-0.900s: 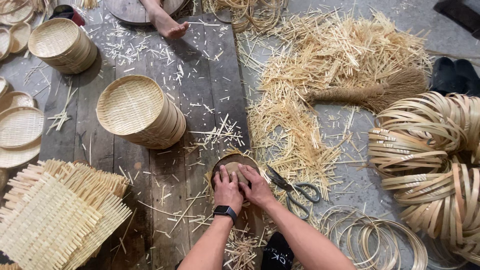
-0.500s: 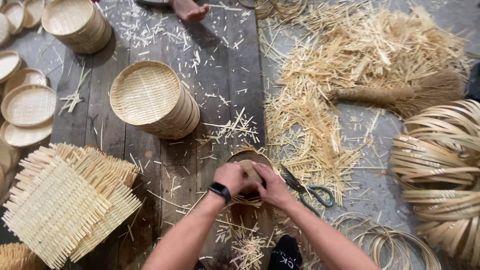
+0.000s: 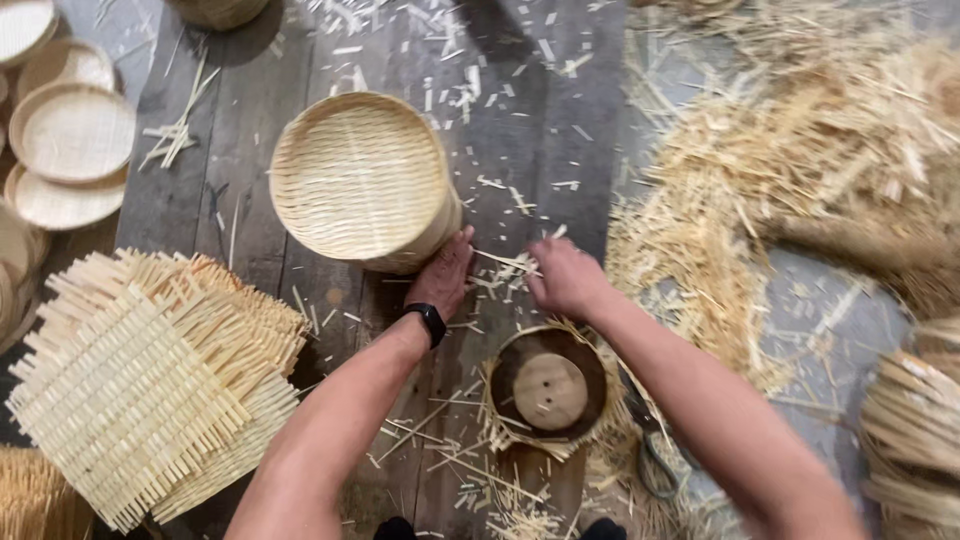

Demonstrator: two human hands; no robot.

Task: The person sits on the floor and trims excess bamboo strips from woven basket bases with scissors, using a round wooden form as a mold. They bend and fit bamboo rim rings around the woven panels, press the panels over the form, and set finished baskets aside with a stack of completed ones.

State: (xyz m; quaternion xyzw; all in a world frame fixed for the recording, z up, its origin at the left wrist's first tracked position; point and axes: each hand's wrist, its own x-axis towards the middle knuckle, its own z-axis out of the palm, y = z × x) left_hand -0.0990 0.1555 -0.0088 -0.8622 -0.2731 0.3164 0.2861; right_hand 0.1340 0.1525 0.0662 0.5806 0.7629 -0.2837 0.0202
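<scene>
My left hand [image 3: 443, 275], with a black watch on its wrist, rests against the lower side of a stack of round woven bamboo trays [image 3: 358, 178]. My right hand [image 3: 562, 277] hovers over loose bamboo slivers [image 3: 505, 263] on the dark wooden boards, fingers curled; whether it pinches any is unclear. Below both hands lies a small round bamboo frame with a wooden disc [image 3: 548, 390] in it, untouched. Scissors [image 3: 655, 455] lie partly under my right forearm.
Square woven bamboo mats [image 3: 150, 380] are stacked at the lower left. More round trays [image 3: 70, 135] lie at the left edge. A big heap of bamboo trimmings [image 3: 800, 180] fills the right side, with bamboo hoops [image 3: 915, 430] at the right edge.
Both hands left the small round frame and reached forward; the left now touches the tray stack, the right is over the slivers. The camera moved closer.
</scene>
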